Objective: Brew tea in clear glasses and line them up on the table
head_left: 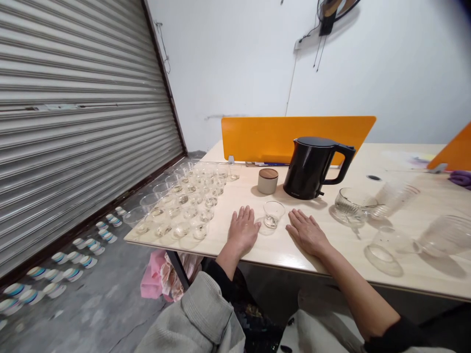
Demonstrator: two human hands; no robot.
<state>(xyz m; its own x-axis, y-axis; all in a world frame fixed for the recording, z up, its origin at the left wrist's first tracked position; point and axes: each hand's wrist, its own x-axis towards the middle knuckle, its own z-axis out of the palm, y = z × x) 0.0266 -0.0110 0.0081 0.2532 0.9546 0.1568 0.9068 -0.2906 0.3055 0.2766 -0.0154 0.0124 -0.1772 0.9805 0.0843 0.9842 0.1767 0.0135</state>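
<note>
My left hand (243, 230) lies flat and palm down on the pale wooden table (287, 250). My right hand (307, 233) rests the same way a little to its right. Between them stands a small clear glass cup (273, 214), touched by neither hand. Left of my left hand, several clear glass cups (184, 206) crowd the table's end in rows. Beyond the hands stand a black electric kettle (309, 169) and a beige canister with a wooden lid (268, 180). Glass teapots (349, 206) and other glassware (386, 252) lie to the right.
An orange desk divider (294, 137) stands along the table's far side, with a second one (454, 156) at right. A metal roller shutter (81, 117) fills the left. Rows of striped bowls (73, 260) sit on the concrete floor. A pink bag (154, 274) is under the table.
</note>
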